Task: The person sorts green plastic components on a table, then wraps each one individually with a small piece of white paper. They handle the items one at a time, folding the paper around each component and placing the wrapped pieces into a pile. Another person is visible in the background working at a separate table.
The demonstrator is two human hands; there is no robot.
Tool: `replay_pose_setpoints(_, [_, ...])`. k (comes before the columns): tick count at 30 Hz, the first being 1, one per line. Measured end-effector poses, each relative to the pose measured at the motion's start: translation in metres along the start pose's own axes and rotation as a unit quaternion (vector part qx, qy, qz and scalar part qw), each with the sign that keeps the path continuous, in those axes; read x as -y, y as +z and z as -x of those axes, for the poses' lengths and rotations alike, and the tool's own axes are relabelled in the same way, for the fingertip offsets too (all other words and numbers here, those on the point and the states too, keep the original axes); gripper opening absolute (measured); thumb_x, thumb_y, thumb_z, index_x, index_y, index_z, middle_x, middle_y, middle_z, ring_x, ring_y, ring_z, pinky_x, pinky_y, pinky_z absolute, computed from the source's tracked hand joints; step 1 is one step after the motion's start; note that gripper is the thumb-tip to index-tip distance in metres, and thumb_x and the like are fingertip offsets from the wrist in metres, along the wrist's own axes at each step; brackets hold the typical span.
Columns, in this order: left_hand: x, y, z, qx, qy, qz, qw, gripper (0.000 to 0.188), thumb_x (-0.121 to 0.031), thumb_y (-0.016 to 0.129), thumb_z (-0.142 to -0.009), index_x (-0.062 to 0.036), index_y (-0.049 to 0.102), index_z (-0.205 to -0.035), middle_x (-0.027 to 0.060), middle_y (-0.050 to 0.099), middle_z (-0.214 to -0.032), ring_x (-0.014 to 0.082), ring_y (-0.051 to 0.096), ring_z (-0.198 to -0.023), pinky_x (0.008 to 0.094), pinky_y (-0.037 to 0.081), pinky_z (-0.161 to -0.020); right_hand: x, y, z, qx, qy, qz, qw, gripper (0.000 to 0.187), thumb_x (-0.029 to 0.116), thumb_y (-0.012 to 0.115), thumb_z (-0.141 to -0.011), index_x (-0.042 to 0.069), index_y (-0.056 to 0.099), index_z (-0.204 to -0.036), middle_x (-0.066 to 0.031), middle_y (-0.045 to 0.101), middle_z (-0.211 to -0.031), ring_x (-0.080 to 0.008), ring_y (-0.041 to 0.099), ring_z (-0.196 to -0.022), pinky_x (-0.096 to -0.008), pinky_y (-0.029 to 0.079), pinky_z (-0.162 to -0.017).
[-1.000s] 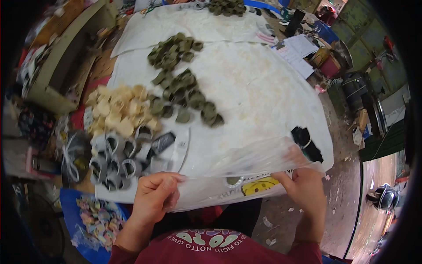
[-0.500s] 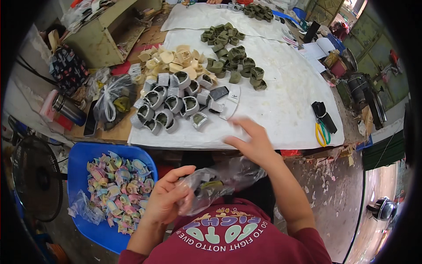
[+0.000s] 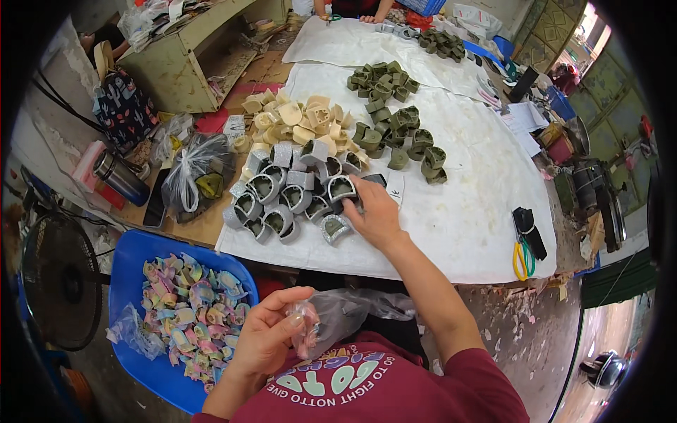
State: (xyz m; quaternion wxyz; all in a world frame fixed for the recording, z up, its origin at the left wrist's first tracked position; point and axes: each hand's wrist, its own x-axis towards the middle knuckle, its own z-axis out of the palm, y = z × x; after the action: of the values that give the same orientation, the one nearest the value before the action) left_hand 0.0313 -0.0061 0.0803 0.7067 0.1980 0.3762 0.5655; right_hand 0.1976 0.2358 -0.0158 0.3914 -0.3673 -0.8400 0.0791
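Observation:
My left hand (image 3: 266, 337) is closed on a clear plastic bag (image 3: 347, 310), which hangs slack toward the right in front of my dark red shirt. Something pinkish shows at the fingertips, too indistinct to name. On the near part of the white-covered table my right hand (image 3: 375, 215) has its thumb and fingers around a silver glittery D-shaped piece (image 3: 343, 187) with a dark green inside. This piece lies at the right edge of a heap of similar silver pieces (image 3: 278, 201). One more silver piece (image 3: 334, 229) rests just below the hand.
Cream curved pieces (image 3: 300, 116) and olive-green pieces (image 3: 403, 127) are heaped farther back. A blue tub (image 3: 243, 271) of pastel pieces stands at the left beside a fan (image 3: 60, 282). Yellow-and-green-handled scissors (image 3: 524, 259) lie at the table's right. Another person's hands (image 3: 370, 17) are at the far end.
My right hand has moved from above the bag up to the silver heap and taken hold of a piece. The left hand still holds the bag. The view has shifted upward.

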Motion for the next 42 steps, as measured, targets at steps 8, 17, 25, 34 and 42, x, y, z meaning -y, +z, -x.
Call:
replay_pose_setpoints(8, [-0.002, 0.001, -0.005, -0.067, 0.028, -0.022, 0.997, 0.034, -0.01, 0.06, -0.092, -0.0008, 0.054, -0.124, 0.0134, 0.064, -0.097, 0.0183, 0.064, -0.072, 0.026, 0.052, -0.051, -0.014, 0.004, -0.02, 0.044, -0.04, -0.036, 0.998, 0.059, 0.029, 0.08, -0.069, 0.008, 0.056, -0.119, -0.0109, 0.065, -0.102, -0.0275, 0.065, -0.088, -0.0359, 0.053, -0.072])
replay_pose_setpoints(17, [-0.008, -0.001, -0.01, -0.058, 0.085, 0.007, 0.995, 0.054, -0.003, 0.063, -0.085, -0.0012, 0.044, -0.136, 0.0207, 0.052, -0.131, 0.0232, 0.066, -0.073, 0.0259, 0.053, -0.055, -0.025, -0.033, -0.037, -0.155, 0.244, -0.501, 0.815, 0.038, 0.006, 0.074, -0.079, 0.0, 0.06, -0.114, -0.0042, 0.068, -0.098, -0.0113, 0.063, -0.084, -0.0257, 0.05, -0.077])
replay_pose_setpoints(25, [-0.005, -0.003, -0.008, -0.026, 0.115, 0.032, 0.993, 0.083, -0.004, 0.066, -0.078, -0.0031, 0.023, -0.149, 0.0194, 0.028, -0.151, 0.0269, 0.067, -0.079, 0.0314, 0.054, -0.063, 0.108, -0.045, 0.066, 0.434, 0.286, -0.484, 0.704, 0.051, 0.016, 0.081, -0.074, 0.006, 0.06, -0.12, -0.003, 0.065, -0.1, -0.0104, 0.059, -0.087, -0.0276, 0.05, -0.077])
replay_pose_setpoints(34, [-0.012, -0.047, 0.057, -0.096, 0.148, 0.012, 0.984, 0.081, 0.002, 0.065, -0.075, -0.0033, 0.029, -0.147, 0.027, 0.042, -0.139, 0.0223, 0.066, -0.061, 0.0236, 0.049, -0.044, 0.088, -0.052, 0.117, 0.546, 0.207, -0.155, 0.797, 0.049, 0.039, 0.073, -0.078, 0.004, 0.065, -0.112, -0.0149, 0.068, -0.099, -0.0267, 0.066, -0.09, -0.0329, 0.051, -0.081])
replay_pose_setpoints(42, [-0.017, -0.043, 0.049, -0.049, 0.056, -0.043, 0.996, 0.085, 0.007, 0.063, -0.075, -0.0057, 0.023, -0.149, 0.027, 0.046, -0.136, 0.0279, 0.068, -0.067, 0.0247, 0.051, -0.044, 0.054, -0.047, 0.024, 0.109, 0.136, 0.005, 0.985, 0.062, 0.042, 0.077, -0.074, 0.0, 0.06, -0.115, -0.0165, 0.063, -0.107, -0.0273, 0.066, -0.083, -0.0373, 0.052, -0.071])
